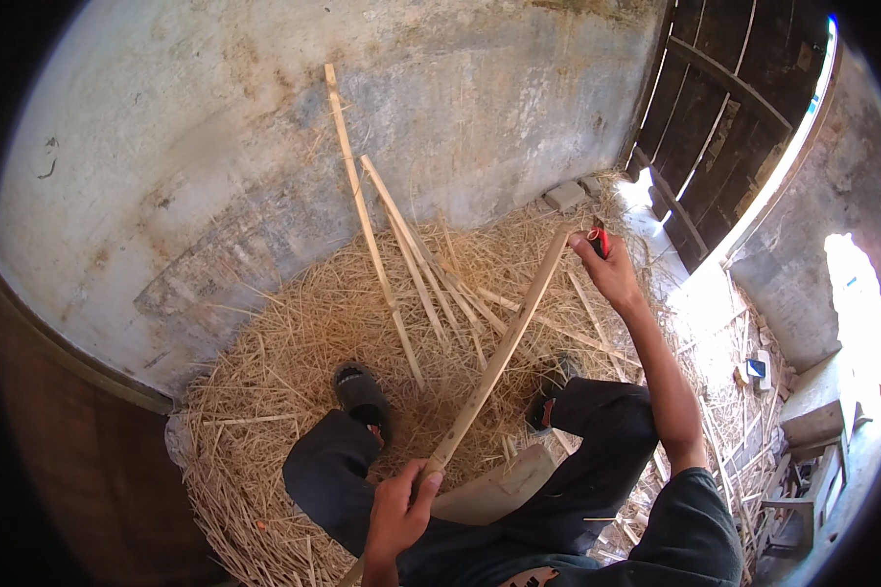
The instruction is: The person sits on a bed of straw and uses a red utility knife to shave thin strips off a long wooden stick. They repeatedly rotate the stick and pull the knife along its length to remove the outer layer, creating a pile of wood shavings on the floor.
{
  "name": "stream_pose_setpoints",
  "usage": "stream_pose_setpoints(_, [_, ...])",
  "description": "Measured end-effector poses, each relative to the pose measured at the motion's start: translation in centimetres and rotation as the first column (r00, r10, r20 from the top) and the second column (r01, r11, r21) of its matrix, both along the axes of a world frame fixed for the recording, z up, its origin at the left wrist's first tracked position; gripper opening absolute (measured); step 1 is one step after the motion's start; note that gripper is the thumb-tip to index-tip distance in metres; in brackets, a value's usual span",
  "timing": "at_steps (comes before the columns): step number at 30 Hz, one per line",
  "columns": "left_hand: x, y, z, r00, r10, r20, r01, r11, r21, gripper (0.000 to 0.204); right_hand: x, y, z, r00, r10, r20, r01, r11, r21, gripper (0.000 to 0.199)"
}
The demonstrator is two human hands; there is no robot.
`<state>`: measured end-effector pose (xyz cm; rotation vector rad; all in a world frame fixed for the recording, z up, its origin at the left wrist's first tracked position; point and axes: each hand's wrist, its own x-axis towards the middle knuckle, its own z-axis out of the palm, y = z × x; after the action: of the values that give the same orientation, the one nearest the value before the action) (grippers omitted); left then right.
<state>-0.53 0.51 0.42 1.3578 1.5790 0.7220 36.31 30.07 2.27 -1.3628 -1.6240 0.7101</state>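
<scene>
A long, pale bamboo strip (504, 357) slants across in front of me, from near my lap up to the far right. Low in the view, my left hand (401, 514) is closed around its near part, and the strip runs on below that hand. My right hand (607, 269) is closed on a red-and-black-handled tool (598, 239) beside the strip's far end, with the thumb at the strip. The tool's working part is too small to make out. Between my knees, under the strip, lies a pale, flat-sided block (504, 484).
Several bamboo strips (372, 235) lean against the stained wall (215, 147) or lie on the heap of shavings (264, 391) around my feet. A dark plank door (724, 108) stands at the far right. Grey blocks (565, 196) sit by the wall, and a wooden frame (803, 504) lies at the right.
</scene>
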Motion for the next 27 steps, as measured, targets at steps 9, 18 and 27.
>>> stream_pose_setpoints(9, [-0.3, 0.0, 0.0, 0.998, 0.029, 0.063, -0.030, 0.999, 0.013, 0.029, 0.2, -0.1, 0.6, 0.991, 0.033, 0.130, -0.029, 0.999, -0.035, 0.032])
stream_pose_setpoints(18, [0.3, 1.5, -0.1, 0.982, 0.032, 0.184, -0.054, 0.992, 0.115, 0.031, -1.8, -1.5, -0.6, 0.935, -0.178, 0.308, 0.101, 0.963, 0.251, 0.051])
stream_pose_setpoints(27, [1.5, 3.7, 2.7, 0.967, 0.029, 0.253, -0.077, 0.981, 0.180, 0.035, -6.4, -9.6, 6.2, 0.958, 0.084, 0.275, -0.157, 0.954, 0.256, 0.030])
